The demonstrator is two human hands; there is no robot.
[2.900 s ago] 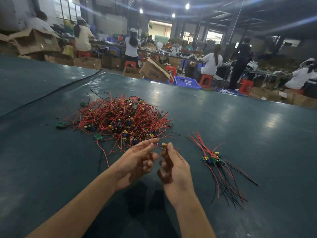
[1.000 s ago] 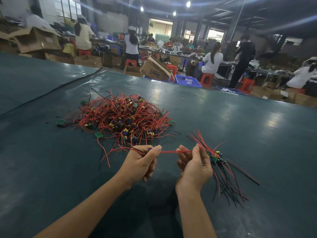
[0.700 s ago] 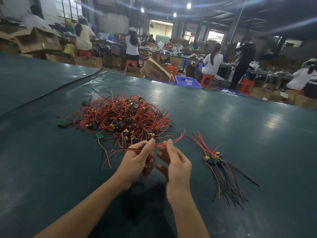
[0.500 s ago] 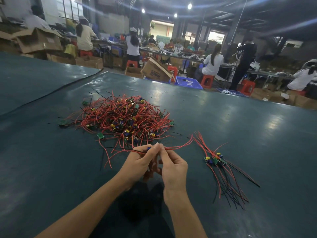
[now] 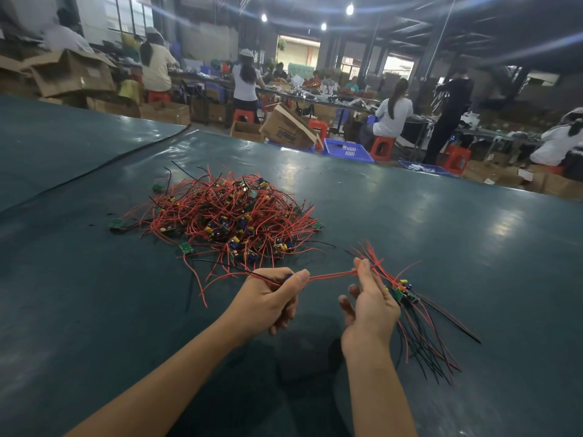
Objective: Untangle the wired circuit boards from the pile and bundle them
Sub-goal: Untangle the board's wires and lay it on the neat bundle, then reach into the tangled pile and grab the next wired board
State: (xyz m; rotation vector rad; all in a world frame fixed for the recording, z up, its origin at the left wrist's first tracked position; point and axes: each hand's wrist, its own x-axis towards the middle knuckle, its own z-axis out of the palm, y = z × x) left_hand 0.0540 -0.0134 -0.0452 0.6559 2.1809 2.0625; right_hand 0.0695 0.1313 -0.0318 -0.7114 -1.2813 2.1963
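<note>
A dark green table (image 5: 457,234) fills a busy workshop. Just above it a red wire (image 5: 331,274) stretches between the hands. The left hand (image 5: 268,302) has its fingers curled tight round one end (the board there is mostly hidden), and the right hand (image 5: 372,305) pinches the other end near its fingertips. The pile (image 5: 227,216) lies behind the left hand, the bundle (image 5: 422,323) just right of the right hand. Workers (image 5: 392,115) sit at benches beyond.
</note>
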